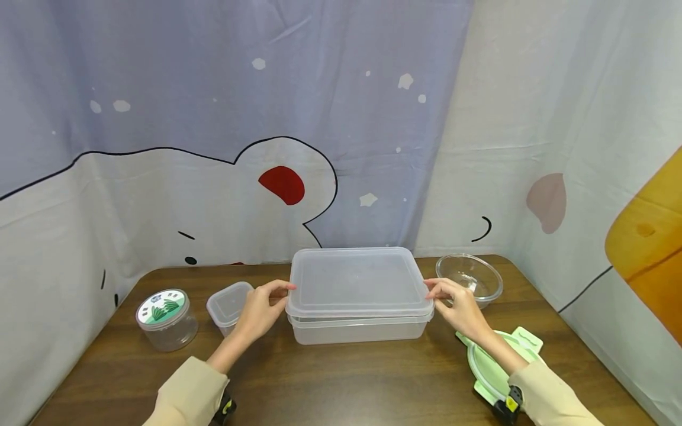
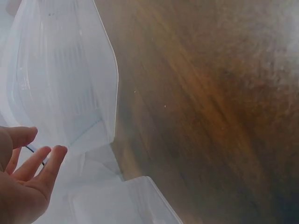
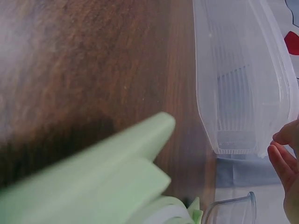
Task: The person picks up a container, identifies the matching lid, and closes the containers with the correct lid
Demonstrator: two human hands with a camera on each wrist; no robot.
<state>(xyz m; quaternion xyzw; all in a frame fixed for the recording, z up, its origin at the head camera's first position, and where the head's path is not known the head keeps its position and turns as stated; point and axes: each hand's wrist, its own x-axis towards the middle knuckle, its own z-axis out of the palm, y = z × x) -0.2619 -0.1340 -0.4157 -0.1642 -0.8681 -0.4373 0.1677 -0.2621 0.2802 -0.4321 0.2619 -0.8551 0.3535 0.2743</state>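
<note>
A rectangular translucent plastic lid point(image 1: 358, 281) lies over a matching food storage box point(image 1: 362, 333) in the middle of the table, and a narrow gap shows between them along the front. My left hand point(image 1: 262, 310) holds the lid's left edge with its fingertips. At the opposite edge, my right hand point(image 1: 458, 305) pinches the lid between thumb and fingers. The left wrist view shows the box's side point(image 2: 70, 79), with the thumb and the outer fingers of the left hand point(image 2: 28, 182) spread apart. The right wrist view has the right fingertips at the box's rim corner.
Beside the left hand stands a small translucent container point(image 1: 228, 305). Farther left is a clear round jar point(image 1: 173, 331) with a green-printed lid. A clear round bowl point(image 1: 487, 278) stands behind the right hand. Under the right forearm lies a green clip lid point(image 1: 487, 370).
</note>
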